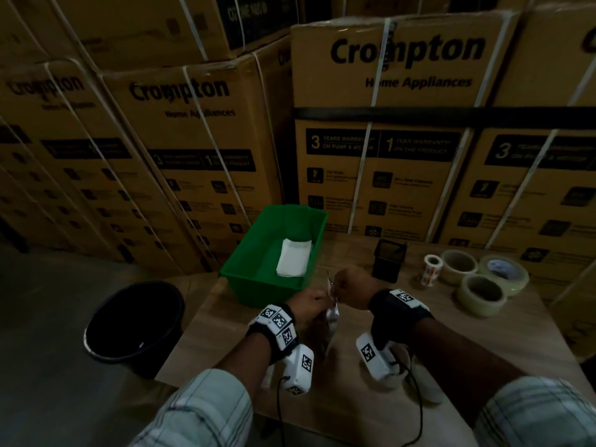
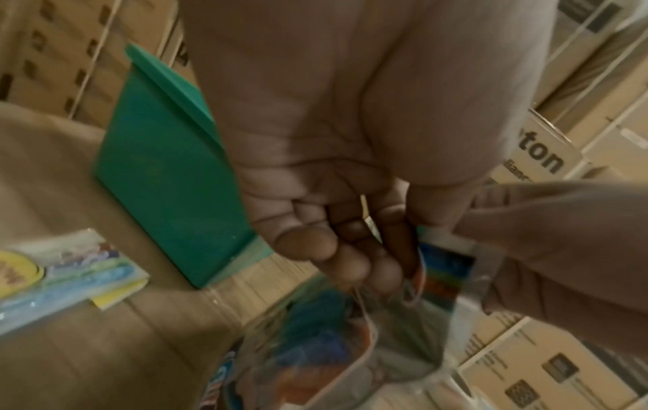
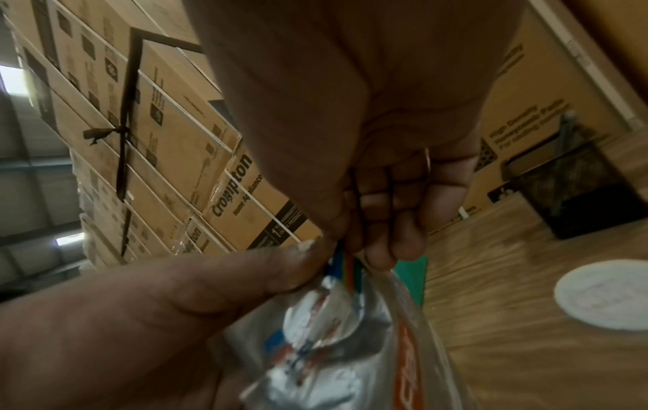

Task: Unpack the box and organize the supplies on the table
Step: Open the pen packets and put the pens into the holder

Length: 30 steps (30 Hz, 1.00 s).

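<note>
Both hands hold one clear plastic packet (image 1: 332,317) with coloured contents above the wooden table (image 1: 403,324). My left hand (image 1: 308,301) pinches the packet's top edge from the left. My right hand (image 1: 350,285) pinches the same top edge from the right. In the left wrist view the packet (image 2: 438,266) shows blue, green and orange items inside, with my left hand (image 2: 354,249) curled on it. In the right wrist view the packet (image 3: 336,333) hangs below my right hand (image 3: 378,227). A green bin (image 1: 258,275) stands just beyond the hands, with a white folded sheet (image 1: 294,261) inside.
A black mesh holder (image 1: 388,259), a small label roll (image 1: 430,269) and three tape rolls (image 1: 482,293) stand at the table's right. A black bucket (image 1: 135,324) is on the floor left. Another packet (image 2: 70,274) lies on cardboard. Stacked cartons (image 1: 403,124) wall the back.
</note>
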Tool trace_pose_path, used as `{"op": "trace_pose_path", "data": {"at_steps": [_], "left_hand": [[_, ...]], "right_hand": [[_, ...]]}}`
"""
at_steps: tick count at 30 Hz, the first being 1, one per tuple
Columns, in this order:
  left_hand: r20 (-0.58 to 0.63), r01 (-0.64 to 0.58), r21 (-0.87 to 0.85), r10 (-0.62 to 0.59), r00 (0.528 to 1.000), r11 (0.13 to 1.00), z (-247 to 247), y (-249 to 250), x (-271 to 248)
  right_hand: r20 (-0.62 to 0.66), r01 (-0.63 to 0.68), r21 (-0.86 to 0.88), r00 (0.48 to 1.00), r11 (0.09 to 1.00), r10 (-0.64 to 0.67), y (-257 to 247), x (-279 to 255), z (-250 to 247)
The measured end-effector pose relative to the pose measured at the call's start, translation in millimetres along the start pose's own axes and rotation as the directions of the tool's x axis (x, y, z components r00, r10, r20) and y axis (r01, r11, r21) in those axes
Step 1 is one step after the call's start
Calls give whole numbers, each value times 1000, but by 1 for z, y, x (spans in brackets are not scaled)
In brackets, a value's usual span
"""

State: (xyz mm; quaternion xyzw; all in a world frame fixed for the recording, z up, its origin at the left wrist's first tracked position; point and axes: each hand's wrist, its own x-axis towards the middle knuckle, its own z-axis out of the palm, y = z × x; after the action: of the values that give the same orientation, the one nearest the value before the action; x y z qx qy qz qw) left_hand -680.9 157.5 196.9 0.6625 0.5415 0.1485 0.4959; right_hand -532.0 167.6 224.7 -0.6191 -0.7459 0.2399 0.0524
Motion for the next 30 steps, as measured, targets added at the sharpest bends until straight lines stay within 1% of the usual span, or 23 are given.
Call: {"op": "trace_pose_path", "data": {"at_steps": [3, 6, 8, 11, 12, 14, 16, 17, 19, 21, 23, 25, 27, 28, 29, 30], "left_hand": [[13, -7, -15, 7, 1000, 1000, 2, 2, 1], [-22, 20, -53, -21, 1000, 998, 3, 1, 1], [-79, 37, -38, -40, 996, 999, 2, -2, 5], [-200, 21, 30, -15, 980, 999, -1, -7, 15], [-235, 13, 44, -2, 972, 999, -1, -6, 16], [-275, -10, 111, 40, 961, 994, 0, -2, 17], [-276, -23, 159, 67, 959, 987, 2, 4, 15], [-276, -32, 174, 80, 958, 984, 4, 6, 14], [-272, -32, 202, 87, 958, 979, 6, 7, 13], [-262, -52, 211, 107, 959, 976, 7, 3, 14], [-237, -66, 213, 118, 964, 975, 7, -1, 16], [-200, -84, 204, 125, 972, 975, 8, -4, 16], [-172, -103, 192, 136, 976, 976, 9, -5, 14], [-157, -113, 182, 142, 977, 977, 10, -5, 13], [-143, -129, 172, 154, 978, 977, 11, -6, 12], [-141, -138, 153, 160, 977, 978, 12, -6, 12]], "right_hand": [[-19, 4, -54, 1000, 999, -5, 4, -3, -4], [7, -8, -55, 1000, 998, 9, 10, -5, -10], [-9, -49, -41, 999, 998, 49, 14, -6, -13], [-87, -123, -66, 989, 990, 117, 15, -8, -15], [-113, -120, -92, 988, 989, 110, 14, -9, -14], [-122, -57, -116, 992, 992, 43, 12, -11, -10], [-101, 43, -116, 993, 992, -54, 10, -11, -6], [-92, 65, -126, 993, 990, -77, 9, -11, -5], [-44, 47, -154, 998, 987, -54, 6, -11, -6], [-15, -27, -155, 1000, 988, 25, 3, -12, -9], [7, -66, -71, 998, 995, 67, 2, -15, -12], [71, -84, 5, 994, 996, 83, -1, -17, -12], [180, -80, -33, 980, 996, 84, -3, -19, -11], [208, -63, -79, 975, 995, 78, -2, -17, -9], [210, -34, -131, 976, 991, 62, -1, -17, -8], [179, -2, -159, 983, 987, 31, 1, -16, -6]]}}
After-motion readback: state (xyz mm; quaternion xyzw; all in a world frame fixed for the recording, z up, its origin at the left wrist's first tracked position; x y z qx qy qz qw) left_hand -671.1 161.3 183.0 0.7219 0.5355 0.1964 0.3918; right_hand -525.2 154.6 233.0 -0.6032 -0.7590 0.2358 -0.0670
